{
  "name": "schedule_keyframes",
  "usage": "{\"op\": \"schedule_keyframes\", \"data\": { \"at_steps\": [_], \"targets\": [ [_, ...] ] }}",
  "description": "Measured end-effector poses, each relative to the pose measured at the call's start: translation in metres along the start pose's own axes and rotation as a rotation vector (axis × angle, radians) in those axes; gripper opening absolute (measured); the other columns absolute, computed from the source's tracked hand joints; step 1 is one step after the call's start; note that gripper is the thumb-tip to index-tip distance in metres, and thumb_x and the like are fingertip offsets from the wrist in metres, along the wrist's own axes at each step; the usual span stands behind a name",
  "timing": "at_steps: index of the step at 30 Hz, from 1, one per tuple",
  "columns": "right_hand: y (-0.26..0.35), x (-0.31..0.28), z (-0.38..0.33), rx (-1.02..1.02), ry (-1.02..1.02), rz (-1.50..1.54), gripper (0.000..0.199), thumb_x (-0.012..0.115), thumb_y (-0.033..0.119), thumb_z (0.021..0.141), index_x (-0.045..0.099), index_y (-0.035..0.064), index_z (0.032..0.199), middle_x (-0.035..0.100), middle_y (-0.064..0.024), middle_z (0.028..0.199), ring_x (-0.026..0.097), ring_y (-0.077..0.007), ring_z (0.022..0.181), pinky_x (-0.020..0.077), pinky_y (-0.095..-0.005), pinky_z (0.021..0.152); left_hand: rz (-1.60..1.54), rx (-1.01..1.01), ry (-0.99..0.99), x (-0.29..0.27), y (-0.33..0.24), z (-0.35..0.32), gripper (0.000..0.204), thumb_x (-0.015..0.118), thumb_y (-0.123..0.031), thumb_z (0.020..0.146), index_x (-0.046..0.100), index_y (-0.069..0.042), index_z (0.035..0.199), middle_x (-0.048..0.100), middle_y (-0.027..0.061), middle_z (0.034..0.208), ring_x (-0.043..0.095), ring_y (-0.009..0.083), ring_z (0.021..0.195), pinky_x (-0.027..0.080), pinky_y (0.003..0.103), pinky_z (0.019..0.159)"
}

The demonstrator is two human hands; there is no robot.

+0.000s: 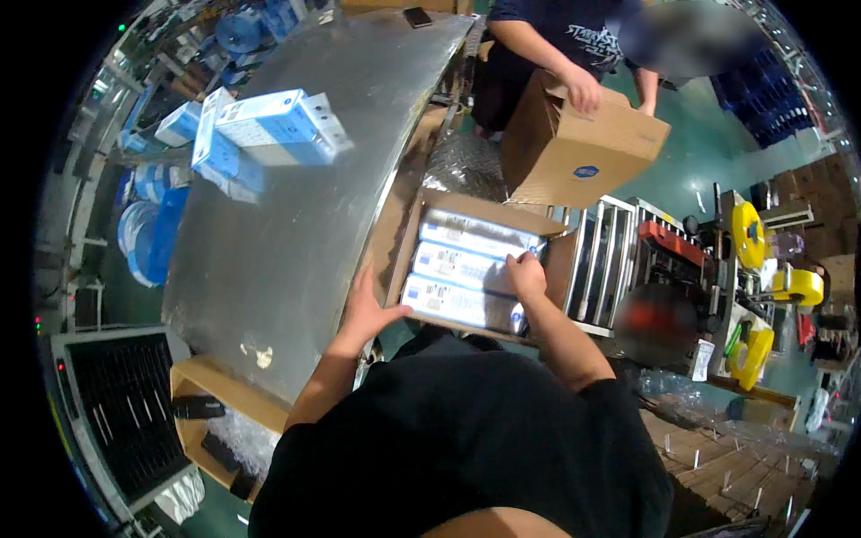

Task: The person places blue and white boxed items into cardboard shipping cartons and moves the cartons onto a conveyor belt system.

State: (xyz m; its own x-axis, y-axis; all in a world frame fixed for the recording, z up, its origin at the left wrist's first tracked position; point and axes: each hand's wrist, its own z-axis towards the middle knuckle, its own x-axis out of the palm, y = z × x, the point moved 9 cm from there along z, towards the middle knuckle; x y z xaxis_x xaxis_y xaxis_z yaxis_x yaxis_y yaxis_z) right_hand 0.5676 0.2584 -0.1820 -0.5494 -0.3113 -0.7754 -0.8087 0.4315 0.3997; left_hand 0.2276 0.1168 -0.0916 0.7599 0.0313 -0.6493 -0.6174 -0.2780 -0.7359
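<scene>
An open cardboard carton (402, 266) stands in front of me with several long white-and-blue boxes (457, 266) lying side by side in it. My left hand (364, 310) rests at the carton's near left corner, fingers and thumb spread along its wall. Over the right end of the middle box is my right hand (527, 274), its fingers curled and pressed together. Whatever those fingertips grip, if anything, is hidden beneath them. Bluish round ends show at the right of the boxes.
A metal table (296, 233) on the left bears more white-and-blue boxes (269, 117) and a phone (417, 17). Across from me a person handles another carton (583, 148). A roller conveyor (594, 260) and yellow tape rolls (747, 235) are at right; a carton with plastic wrap (244, 439) stands lower left.
</scene>
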Motion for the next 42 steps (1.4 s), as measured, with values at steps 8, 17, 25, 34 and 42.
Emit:
{"op": "schedule_keyframes", "data": {
  "at_steps": [8,17,25,34,42],
  "targets": [
    [0.004,-0.006,-0.047,-0.332,0.233,-0.044,0.066,0.062,0.051,0.081,0.05,0.0069,0.129,0.058,-0.0122,0.123,0.054,-0.0344,0.116,0.0455,-0.0488,0.091,0.17,0.162,0.771,0.063,-0.048,0.046,0.139,0.092,-0.04,0.047,0.004,-0.019,0.153,0.004,0.0415,0.146,0.013,0.052,0.139,0.026,0.049,0.112],
    [0.056,0.01,-0.038,-0.529,0.658,-0.862,0.066,0.062,0.042,0.081,0.043,0.0098,0.136,0.046,-0.0129,0.139,0.043,-0.0358,0.128,0.0407,-0.0451,0.102,0.618,0.381,1.315,0.156,-0.008,0.051,0.102,0.081,-0.038,0.066,0.024,-0.025,0.15,0.036,0.0275,0.143,0.024,0.0466,0.137,0.026,0.049,0.111],
    [0.048,-0.036,-0.034,-0.759,-0.456,-0.328,0.072,0.066,0.031,0.079,0.036,0.003,0.138,0.042,-0.0195,0.133,0.033,-0.0396,0.131,0.0177,-0.0621,0.11,0.152,0.175,-0.005,0.102,0.02,0.095,0.105,0.082,-0.023,0.07,0.014,-0.017,0.151,0.016,0.0229,0.152,0.038,0.045,0.128,0.039,0.046,0.103],
    [-0.049,-0.02,-0.014,-0.912,-0.013,-0.36,0.079,0.052,0.058,0.086,0.033,0.0086,0.145,0.028,-0.0095,0.153,0.02,-0.0276,0.144,0.0112,-0.0533,0.115,-0.073,0.043,0.142,0.203,0.042,0.042,0.091,0.071,-0.025,0.082,0.014,-0.009,0.151,0.029,0.0249,0.148,0.033,0.0447,0.132,0.032,0.047,0.108],
    [-0.165,-0.135,0.11,-0.539,-0.117,-0.378,0.075,0.041,0.059,0.091,0.026,0.0145,0.15,0.02,-0.0021,0.157,0.011,-0.0216,0.146,0.0033,-0.0523,0.116,0.054,0.108,0.382,0.394,-0.172,0.096,0.124,0.085,-0.028,0.064,-0.001,-0.008,0.15,0.032,0.0298,0.143,0.028,0.0506,0.132,0.028,0.049,0.11]
  ]
}}
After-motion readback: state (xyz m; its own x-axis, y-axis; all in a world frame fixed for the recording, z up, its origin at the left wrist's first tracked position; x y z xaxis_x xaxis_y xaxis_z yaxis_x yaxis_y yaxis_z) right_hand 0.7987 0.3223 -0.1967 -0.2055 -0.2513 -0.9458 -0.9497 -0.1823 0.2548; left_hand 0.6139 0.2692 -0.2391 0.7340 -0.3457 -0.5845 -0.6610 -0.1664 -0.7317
